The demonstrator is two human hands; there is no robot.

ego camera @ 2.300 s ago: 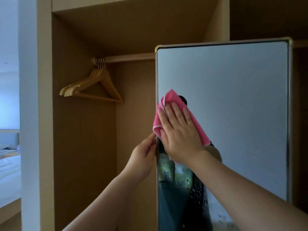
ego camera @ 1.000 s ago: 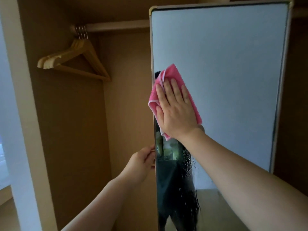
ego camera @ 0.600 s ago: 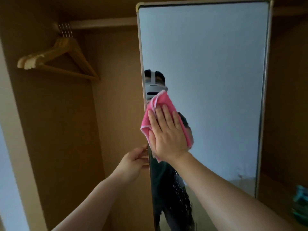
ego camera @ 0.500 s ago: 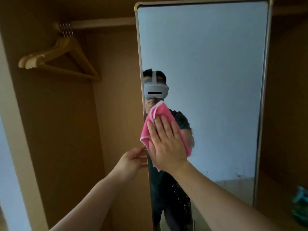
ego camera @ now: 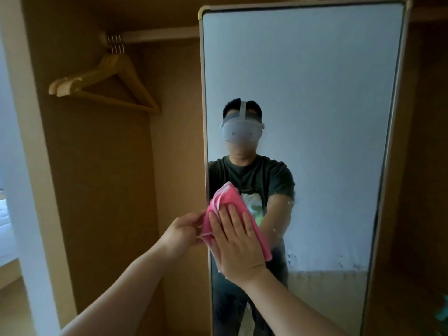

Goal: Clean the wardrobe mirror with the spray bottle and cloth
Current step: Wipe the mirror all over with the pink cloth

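Observation:
The tall wardrobe mirror with a pale frame fills the middle and right of the view. My right hand lies flat with straight fingers on a pink cloth, pressing it against the glass near the mirror's left edge. My left hand grips that left edge of the mirror, its fingers curled round the frame beside the cloth. A sliver of a teal spray bottle shows at the right edge, low down. Small droplets dot the lower glass.
The open wardrobe compartment on the left holds several wooden hangers on a rail. A white wall post stands at the far left, with a bed partly visible beyond it. Dark wardrobe panelling lies to the mirror's right.
My right hand has wiped the cloth downward along the mirror's left side. The view has drawn back, so more of the reflection shows. My left hand keeps its grip on the frame edge.

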